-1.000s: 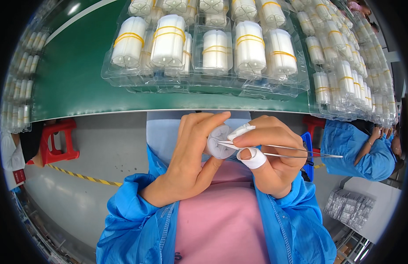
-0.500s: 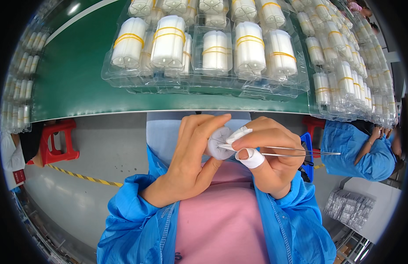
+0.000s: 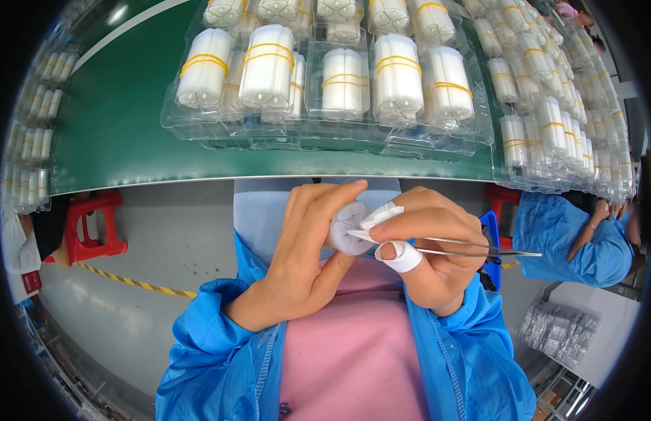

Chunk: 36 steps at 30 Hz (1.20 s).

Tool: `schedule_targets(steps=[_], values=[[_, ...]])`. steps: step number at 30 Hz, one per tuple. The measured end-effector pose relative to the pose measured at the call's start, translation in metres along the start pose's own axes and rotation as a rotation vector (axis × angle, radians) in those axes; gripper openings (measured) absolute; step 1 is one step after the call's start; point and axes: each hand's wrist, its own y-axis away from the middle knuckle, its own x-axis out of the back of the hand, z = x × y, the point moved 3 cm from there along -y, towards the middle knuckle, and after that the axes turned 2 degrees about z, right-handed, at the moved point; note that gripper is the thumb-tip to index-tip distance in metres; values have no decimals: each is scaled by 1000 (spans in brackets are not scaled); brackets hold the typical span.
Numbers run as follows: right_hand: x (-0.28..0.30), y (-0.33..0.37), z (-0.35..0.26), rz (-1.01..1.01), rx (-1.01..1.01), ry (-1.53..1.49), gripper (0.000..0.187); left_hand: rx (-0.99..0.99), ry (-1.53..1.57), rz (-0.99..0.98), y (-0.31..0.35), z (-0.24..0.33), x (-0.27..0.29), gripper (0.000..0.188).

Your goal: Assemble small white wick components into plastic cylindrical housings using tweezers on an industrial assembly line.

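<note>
My left hand [image 3: 294, 256] is wrapped around a white cylindrical bundle [image 3: 347, 219], its segmented round end turned toward my right hand. The bundle's sides are mostly hidden by my fingers. A pair of metal tweezers [image 3: 518, 253] is pinched in my right hand [image 3: 441, 235]. Their tips touch the bundle's end, near the seams between its segments, and their back end sticks out to the right past my knuckles. White wrapping covers my right index fingertip [image 3: 383, 214] and circles the thumb [image 3: 404, 258]. Both hands are held in front of my chest, just off the table edge.
Clear plastic trays [image 3: 325, 132] of white bundles with yellow bands stand on the green table [image 3: 115, 140] ahead. More stacked trays [image 3: 560, 126] line the right side. Red stools [image 3: 94, 224] flank me. A co-worker in a blue sleeve [image 3: 585, 252] sits at right.
The back end of the tweezers has dipped slightly lower. The bundle and my left hand have shifted a hair to the left; both grips are the same.
</note>
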Motion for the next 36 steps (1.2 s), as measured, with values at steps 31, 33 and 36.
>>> schedule_targets(steps=[31,33,36], values=[[9,-5,2,-18,59,30,16,52,248,-81,0,0,-2,57],[9,-5,2,-7,55,23,16,59,252,-83,0,1,-2,56],[9,-4,1,8,35,17,16,76,275,-77,0,2,-3,57]])
